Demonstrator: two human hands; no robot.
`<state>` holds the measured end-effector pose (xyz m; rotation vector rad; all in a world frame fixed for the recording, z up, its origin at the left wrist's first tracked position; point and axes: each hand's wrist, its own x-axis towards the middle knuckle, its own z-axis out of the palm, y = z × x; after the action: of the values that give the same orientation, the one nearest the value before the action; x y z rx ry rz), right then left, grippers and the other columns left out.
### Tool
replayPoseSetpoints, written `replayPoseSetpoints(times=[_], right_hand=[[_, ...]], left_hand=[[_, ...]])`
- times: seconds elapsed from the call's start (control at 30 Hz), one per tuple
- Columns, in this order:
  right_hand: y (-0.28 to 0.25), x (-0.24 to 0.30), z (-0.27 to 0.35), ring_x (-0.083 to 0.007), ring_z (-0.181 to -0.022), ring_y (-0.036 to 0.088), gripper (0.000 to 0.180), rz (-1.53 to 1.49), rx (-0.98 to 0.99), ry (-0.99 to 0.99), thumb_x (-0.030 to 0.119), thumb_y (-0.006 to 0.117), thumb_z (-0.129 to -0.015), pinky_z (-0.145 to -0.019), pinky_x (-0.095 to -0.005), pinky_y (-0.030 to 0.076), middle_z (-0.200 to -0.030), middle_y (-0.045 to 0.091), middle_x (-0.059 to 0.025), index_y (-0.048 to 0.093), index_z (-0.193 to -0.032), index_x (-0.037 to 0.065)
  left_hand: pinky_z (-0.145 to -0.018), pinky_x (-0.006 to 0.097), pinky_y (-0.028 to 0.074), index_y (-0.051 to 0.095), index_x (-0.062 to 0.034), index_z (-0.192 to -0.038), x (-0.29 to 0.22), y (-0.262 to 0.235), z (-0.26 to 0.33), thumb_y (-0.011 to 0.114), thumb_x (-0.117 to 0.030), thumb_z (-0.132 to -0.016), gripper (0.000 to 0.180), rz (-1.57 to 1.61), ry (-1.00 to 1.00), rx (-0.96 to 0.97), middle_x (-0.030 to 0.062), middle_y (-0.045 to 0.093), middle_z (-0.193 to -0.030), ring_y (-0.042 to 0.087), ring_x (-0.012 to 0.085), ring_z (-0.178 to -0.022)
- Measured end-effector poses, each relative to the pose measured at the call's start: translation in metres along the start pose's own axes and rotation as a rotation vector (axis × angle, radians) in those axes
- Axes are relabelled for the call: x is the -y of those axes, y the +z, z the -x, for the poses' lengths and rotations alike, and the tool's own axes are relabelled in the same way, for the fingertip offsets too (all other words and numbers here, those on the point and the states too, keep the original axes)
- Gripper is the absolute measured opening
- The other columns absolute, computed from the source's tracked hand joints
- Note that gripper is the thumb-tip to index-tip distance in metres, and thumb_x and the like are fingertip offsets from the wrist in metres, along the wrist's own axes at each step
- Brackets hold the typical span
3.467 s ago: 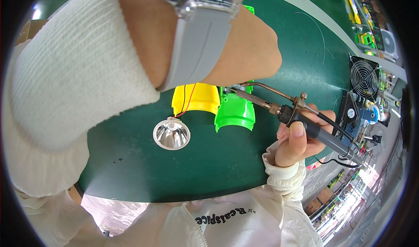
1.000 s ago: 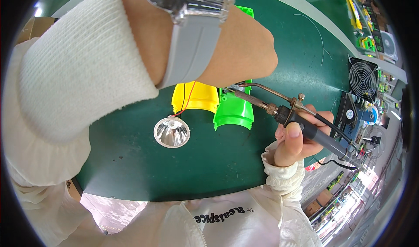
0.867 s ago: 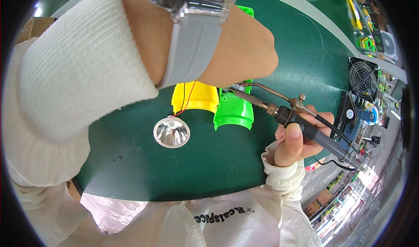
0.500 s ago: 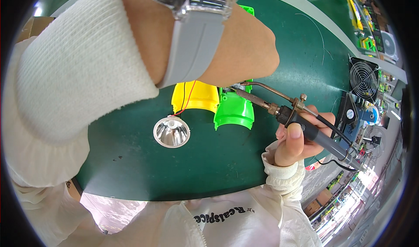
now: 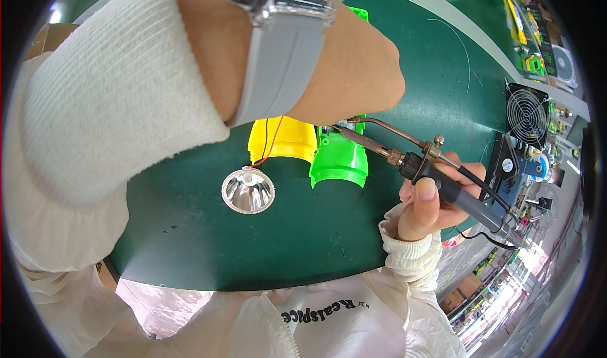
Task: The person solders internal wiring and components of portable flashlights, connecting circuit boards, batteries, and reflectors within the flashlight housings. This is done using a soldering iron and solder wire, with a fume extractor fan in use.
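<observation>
In my right hand point(image 5: 425, 214) is a dark grey soldering iron point(image 5: 452, 190) with a thin metal feed tube clamped alongside its tip. The fingers close around its handle. Its tip reaches into the upper part of a green plastic housing half point(image 5: 339, 160), at small inner parts mostly hidden by my left hand point(image 5: 360, 70). That hand arches over the work from the left; its fingers cannot be seen. Touching the green half, a yellow plastic housing half point(image 5: 283, 144) lies on its left. A red and a black wire run from beneath my hand to a round silver reflector point(image 5: 248, 192).
All this lies on a dark green work table point(image 5: 303, 244). At the right edge stand a black fan with a round grille point(image 5: 528, 113), a dark box-shaped unit point(image 5: 504, 162) and a blue-and-white spool point(image 5: 539, 167). My watch and white sleeve block much of the upper left.
</observation>
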<state>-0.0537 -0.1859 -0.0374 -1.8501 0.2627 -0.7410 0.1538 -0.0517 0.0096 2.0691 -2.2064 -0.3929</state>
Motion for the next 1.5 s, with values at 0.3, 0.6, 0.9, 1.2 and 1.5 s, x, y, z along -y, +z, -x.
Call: replayPoseSetpoints(times=[0.3,0.6,0.9,1.2,1.5], right_hand=[[0.0,-0.002,0.0,-0.0126,-0.059,0.048,0.042,0.021,0.001,-0.027,0.02,0.078,-0.078,-0.054,-0.0265,0.042,-0.077,0.05,-0.0056,0.043,-0.093,0.001],[0.0,0.002,0.0,-0.0125,-0.06,0.049,0.043,-0.043,-0.043,0.028,0.021,0.079,-0.077,-0.055,-0.0267,0.044,-0.071,0.05,-0.0041,0.043,-0.091,0.002],[-0.011,0.006,-0.005,-0.0097,-0.048,0.047,0.042,-0.117,-0.185,-0.01,0.026,0.076,-0.077,-0.04,-0.0225,0.04,-0.068,0.051,-0.0045,0.044,-0.089,0.002],[-0.023,0.005,-0.015,-0.0079,-0.041,0.041,0.029,-0.261,-0.334,0.144,0.02,0.069,-0.078,-0.032,-0.0208,0.033,-0.073,0.05,-0.0058,0.049,-0.088,0.001],[-0.031,-0.006,-0.029,-0.0096,-0.039,0.04,0.016,-0.388,-0.352,0.201,0.01,0.061,-0.085,-0.034,-0.0226,0.03,-0.058,0.045,-0.0033,0.047,-0.085,0.003]], left_hand=[[-0.076,0.035,0.053,0.064,-0.0072,-0.07,0.0,0.006,0.002,0.064,-0.007,-0.073,0.003,0.006,0.001,-0.074,0.0085,0.064,-0.083,0.064,0.0255,-0.088],[-0.075,0.036,0.052,0.064,-0.0079,-0.069,-0.004,0.005,0.001,0.064,-0.007,-0.072,0.003,-0.073,-0.015,-0.064,0.0075,0.064,-0.083,0.063,0.0254,-0.088],[-0.078,0.034,0.048,0.061,-0.0072,-0.074,0.001,0.002,-0.006,0.064,-0.007,-0.074,0.003,0.058,-0.061,0.069,0.0039,0.061,-0.08,0.059,0.0218,-0.088],[-0.086,0.034,0.044,0.06,-0.0085,-0.082,0.003,0.02,0.015,0.062,-0.02,-0.085,0.012,-0.035,0.043,-0.082,0.0019,0.056,-0.087,0.055,0.0191,-0.093],[-0.098,0.036,0.038,0.055,-0.0139,-0.094,-0.013,0.027,0.022,0.062,-0.016,-0.084,0.013,-0.387,0.059,-0.241,-0.0003,0.058,-0.096,0.053,0.0191,-0.107]])
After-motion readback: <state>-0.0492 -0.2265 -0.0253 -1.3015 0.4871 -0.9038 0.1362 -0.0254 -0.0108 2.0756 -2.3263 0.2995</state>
